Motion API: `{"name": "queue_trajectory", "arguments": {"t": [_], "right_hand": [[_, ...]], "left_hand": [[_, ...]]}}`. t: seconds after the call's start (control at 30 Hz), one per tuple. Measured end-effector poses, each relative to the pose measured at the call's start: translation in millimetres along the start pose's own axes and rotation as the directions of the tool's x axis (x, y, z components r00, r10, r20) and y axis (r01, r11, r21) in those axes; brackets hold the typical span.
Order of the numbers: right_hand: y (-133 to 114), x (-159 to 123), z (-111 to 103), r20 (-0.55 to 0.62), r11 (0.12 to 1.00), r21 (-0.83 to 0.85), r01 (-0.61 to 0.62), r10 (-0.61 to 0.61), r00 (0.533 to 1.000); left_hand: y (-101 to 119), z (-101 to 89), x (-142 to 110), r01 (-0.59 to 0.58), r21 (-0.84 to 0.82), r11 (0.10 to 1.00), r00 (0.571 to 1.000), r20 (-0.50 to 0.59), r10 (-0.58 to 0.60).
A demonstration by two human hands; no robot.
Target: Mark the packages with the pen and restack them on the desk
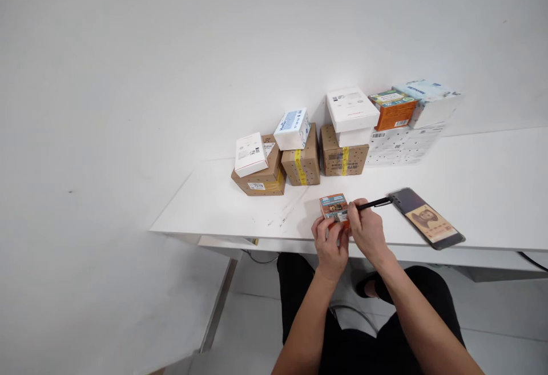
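A small orange and blue printed box (333,206) rests at the front edge of the white table (479,181). My left hand (329,246) is closed on the box's near side, holding it. My right hand (367,229) grips a black pen (373,204), with its tip on the box's top face and its barrel pointing right. Just right of the pen lies a dark phone (427,225) with a picture on its screen.
Along the wall stands a row of parcels: three brown cardboard boxes (302,164) with yellow tape, white boxes (351,109) stacked on them, an orange box (393,109) and a pale blue pack (428,101) on a dotted white box (402,145). My legs show beneath the table.
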State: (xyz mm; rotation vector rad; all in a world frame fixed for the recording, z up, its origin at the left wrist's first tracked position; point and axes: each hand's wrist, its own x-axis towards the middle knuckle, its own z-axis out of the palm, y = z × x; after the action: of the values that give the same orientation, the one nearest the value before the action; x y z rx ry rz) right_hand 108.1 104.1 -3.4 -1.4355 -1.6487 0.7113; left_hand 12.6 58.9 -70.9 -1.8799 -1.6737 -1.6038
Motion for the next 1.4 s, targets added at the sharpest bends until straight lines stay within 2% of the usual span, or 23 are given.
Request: {"name": "queue_trajectory", "arguments": {"t": [0.47,0.6,0.73,0.8,0.87,0.93,1.0,1.07,1.13,1.27,1.4], "right_hand": [[-2.2,1.8,-0.7,0.015,0.998,-0.056,0.028,-0.028,1.0],[1.5,0.9,-0.7,0.001,0.996,0.081,-0.029,0.029,1.0],[9.9,3.1,-7.3,-0.12,0.942,0.321,-0.094,0.139,0.983],[16.9,8.6,-14.9,-0.151,0.928,0.358,-0.105,0.169,0.974],[26.4,16.9,-23.2,-0.129,0.961,0.244,-0.128,0.163,0.978],[37.6,25.9,-28.6,-0.047,0.99,-0.043,-0.137,0.135,0.99],[48.2,32.9,-28.8,0.054,0.925,-0.36,-0.122,0.151,0.987],[56.3,36.5,-24.5,0.124,0.82,-0.561,-0.111,0.216,0.968],[60.8,37.2,-18.4,0.158,0.761,-0.638,-0.116,0.276,0.948],[61.7,34.7,-12.2,0.157,0.762,-0.633,-0.137,0.299,0.941],[62.7,28.1,-24.4,0.102,0.763,-0.63,-0.147,0.268,0.958]], "left_hand": [[0.1,0.4,-0.1,-0.006,0.007,1.0,1.0,-0.006,0.006],[-0.6,0.9,-0.3,-0.009,0.007,1.0,1.0,-0.003,0.009],[-0.7,0.2,0.0,-0.018,0.004,1.0,1.0,0.002,0.018],[-0.5,-0.1,0.2,-0.02,0.003,1.0,1.0,-0.001,0.02],[-0.2,-0.1,0.4,-0.021,-0.002,1.0,1.0,-0.005,0.021],[0.3,-0.1,0.7,-0.023,-0.011,1.0,1.0,-0.01,0.022],[0.8,-0.3,1.1,-0.027,-0.017,0.999,0.999,-0.016,0.027],[0.9,-0.6,1.7,-0.033,-0.02,0.999,0.999,-0.02,0.032],[0.3,-0.6,2.1,-0.045,-0.017,0.999,0.999,-0.022,0.045],[-3.3,1.0,1.7,-0.077,-0.009,0.997,0.997,-0.024,0.077],[-7.6,3.3,-0.7,-0.095,-0.006,0.995,0.995,-0.034,0.095]]}}
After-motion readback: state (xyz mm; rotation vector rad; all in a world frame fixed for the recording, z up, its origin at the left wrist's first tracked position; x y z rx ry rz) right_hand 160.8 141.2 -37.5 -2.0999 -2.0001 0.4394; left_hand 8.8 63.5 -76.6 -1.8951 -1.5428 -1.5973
